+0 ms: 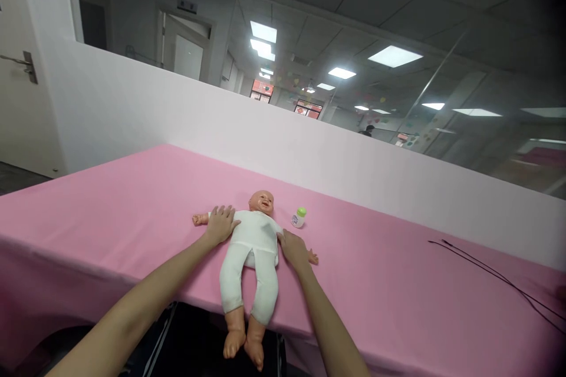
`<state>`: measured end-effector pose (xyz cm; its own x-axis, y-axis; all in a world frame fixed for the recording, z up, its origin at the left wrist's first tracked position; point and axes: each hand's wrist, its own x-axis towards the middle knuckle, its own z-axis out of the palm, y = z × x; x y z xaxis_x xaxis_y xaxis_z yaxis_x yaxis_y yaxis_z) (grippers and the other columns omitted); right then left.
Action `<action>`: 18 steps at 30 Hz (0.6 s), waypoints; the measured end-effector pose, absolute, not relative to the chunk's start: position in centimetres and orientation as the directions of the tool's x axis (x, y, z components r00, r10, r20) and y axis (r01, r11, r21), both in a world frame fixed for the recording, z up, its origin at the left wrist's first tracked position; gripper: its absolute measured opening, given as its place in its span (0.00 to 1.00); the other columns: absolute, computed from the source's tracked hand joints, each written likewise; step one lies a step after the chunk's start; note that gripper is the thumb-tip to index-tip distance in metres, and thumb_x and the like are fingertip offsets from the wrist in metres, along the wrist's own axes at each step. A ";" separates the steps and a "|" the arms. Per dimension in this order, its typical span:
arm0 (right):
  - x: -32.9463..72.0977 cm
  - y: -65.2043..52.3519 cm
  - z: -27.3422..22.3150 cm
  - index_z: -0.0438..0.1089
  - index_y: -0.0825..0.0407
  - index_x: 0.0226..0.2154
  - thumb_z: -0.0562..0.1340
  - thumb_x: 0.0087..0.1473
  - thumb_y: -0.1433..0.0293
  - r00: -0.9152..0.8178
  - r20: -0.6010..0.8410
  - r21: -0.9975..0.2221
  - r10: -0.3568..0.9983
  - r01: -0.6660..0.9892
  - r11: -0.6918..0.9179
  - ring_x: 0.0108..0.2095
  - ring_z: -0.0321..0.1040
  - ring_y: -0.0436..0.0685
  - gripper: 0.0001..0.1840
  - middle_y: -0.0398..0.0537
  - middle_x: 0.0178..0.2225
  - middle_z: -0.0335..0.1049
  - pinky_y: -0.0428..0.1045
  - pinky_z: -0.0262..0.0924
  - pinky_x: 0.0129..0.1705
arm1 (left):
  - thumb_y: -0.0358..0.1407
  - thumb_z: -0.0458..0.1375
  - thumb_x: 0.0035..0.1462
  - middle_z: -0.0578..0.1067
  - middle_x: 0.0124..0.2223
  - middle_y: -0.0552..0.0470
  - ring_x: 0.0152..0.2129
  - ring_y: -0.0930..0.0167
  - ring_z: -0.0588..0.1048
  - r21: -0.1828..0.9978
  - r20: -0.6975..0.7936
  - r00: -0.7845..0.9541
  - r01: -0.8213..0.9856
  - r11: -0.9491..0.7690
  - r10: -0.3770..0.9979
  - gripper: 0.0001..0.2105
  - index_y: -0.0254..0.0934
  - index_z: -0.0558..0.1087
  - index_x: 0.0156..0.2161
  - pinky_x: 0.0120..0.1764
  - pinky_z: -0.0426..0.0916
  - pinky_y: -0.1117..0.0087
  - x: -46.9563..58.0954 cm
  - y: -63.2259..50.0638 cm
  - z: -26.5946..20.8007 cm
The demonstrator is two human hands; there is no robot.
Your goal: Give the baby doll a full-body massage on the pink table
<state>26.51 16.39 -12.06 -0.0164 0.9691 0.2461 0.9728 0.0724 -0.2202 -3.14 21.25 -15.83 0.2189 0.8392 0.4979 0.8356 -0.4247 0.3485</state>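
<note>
Doll: on its back on the pink cloth, head toward the wall, legs toward the wearer. White suit on trunk, arms and legs; head, hands and feet bare. Feet extend past the near table edge, side by side.

Position relative to grip: trunk lies between the two hands, one hand on each of its arms. Left hand rests over the arm on the wearer's left, close to the shoulder; fingers extended and slightly apart, thumb out toward the chest. Laid on top, not clasped. Doll's small hand shows beyond it, to the left. Right hand is on the opposite arm, fingertips at the sleeve beside the trunk; doll's other hand shows past it, lower right. Fingers partly hidden; cannot tell whether they close around the arm or only rest against it.

Jar: white with green lid, upright on the cloth, near the doll's head on the right, just beyond the right hand and apart from it.

Farther out: thin black cords at far right of the cloth. White wall behind the table, glass above it; door at far left.
</note>
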 end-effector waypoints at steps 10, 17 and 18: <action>36.5 12.8 -12.2 0.76 0.52 0.42 0.65 0.57 0.55 0.115 0.154 -0.196 0.981 0.977 -0.084 0.48 0.72 0.67 0.19 0.58 0.46 0.77 0.52 0.60 0.44 | 0.42 0.62 0.59 0.79 0.41 0.40 0.42 0.54 0.76 0.486 0.356 0.057 0.841 -0.237 0.933 0.09 0.38 0.79 0.40 0.44 0.65 0.60 -13.0 19.6 -15.8; 36.2 13.1 -13.5 0.74 0.50 0.48 0.56 0.62 0.54 0.200 0.212 -0.514 0.957 0.856 -0.065 0.42 0.74 0.64 0.22 0.55 0.43 0.76 0.52 0.62 0.40 | 0.42 0.72 0.41 0.79 0.38 0.47 0.34 0.63 0.76 0.976 0.211 -0.288 0.009 -0.217 0.934 0.20 0.38 0.76 0.40 0.36 0.70 0.65 -11.7 20.6 -14.3; 35.8 13.2 -13.8 0.74 0.50 0.51 0.54 0.63 0.53 0.248 0.249 -0.519 0.936 0.851 -0.087 0.43 0.74 0.64 0.24 0.58 0.47 0.75 0.53 0.63 0.42 | 0.43 0.72 0.40 0.78 0.37 0.48 0.33 0.64 0.76 0.973 0.166 -0.339 -0.096 -0.210 0.926 0.21 0.37 0.75 0.40 0.35 0.71 0.65 -10.7 20.7 -14.3</action>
